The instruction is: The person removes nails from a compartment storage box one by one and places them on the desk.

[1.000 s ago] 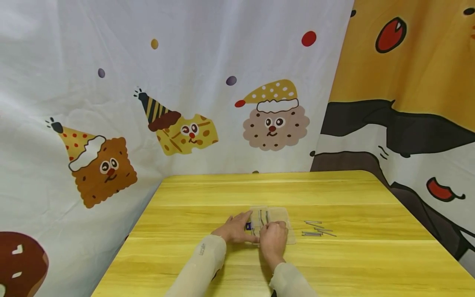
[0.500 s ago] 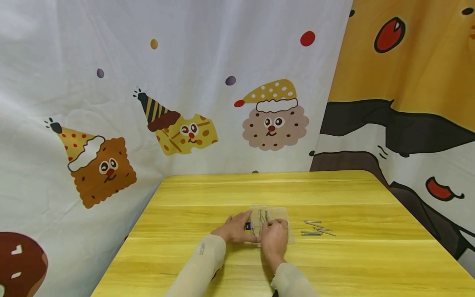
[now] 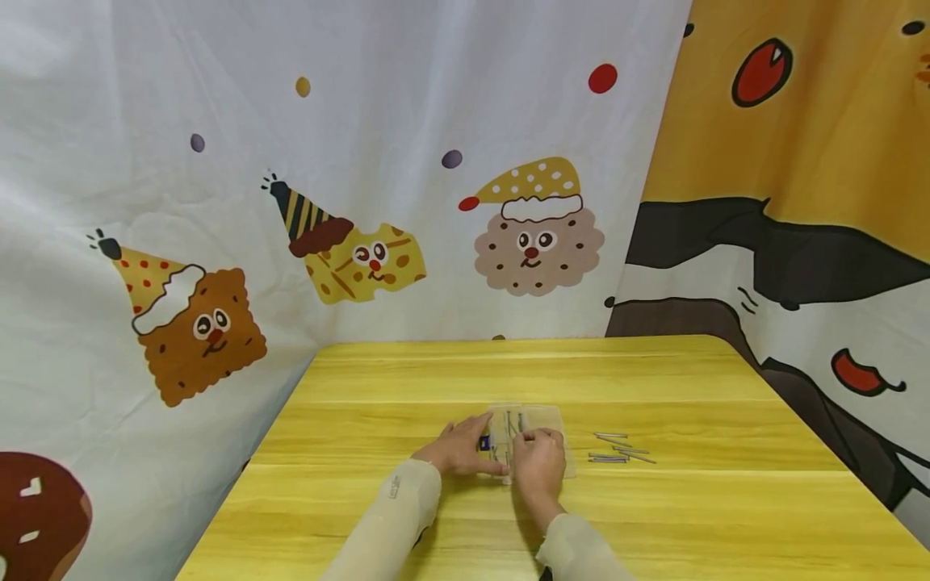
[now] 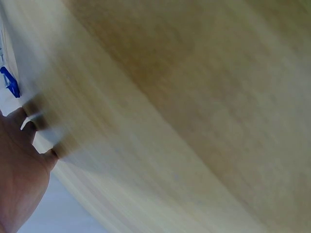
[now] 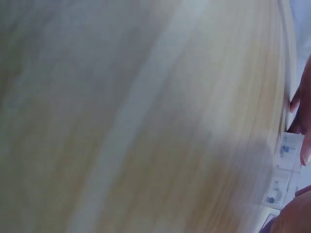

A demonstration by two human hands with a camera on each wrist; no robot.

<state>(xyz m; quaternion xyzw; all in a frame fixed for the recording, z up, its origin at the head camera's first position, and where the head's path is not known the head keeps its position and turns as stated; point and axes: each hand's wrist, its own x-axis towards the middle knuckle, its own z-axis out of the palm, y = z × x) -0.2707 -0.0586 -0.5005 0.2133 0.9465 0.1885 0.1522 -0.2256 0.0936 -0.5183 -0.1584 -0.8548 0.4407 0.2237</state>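
Observation:
A clear plastic box lies with its lid folded open to the right. Slim metal nails lie in its compartments, and a blue latch shows on the left edge. My left hand spreads over the left side, straight fingers and thumb touching the edges. My right hand is low over the middle of the box, fingers curled with tips at the compartments; I cannot tell what they pinch. In the right wrist view small dark pieces sit in the box's compartments.
Several loose nails lie on the wooden table to the right of the box. A white curtain printed with cartoon snacks hangs behind the table, with an orange and black one on the right.
My right hand has shifted very slightly rightward over the box. The left hand stays in place on the box, and the loose nails lie as before.

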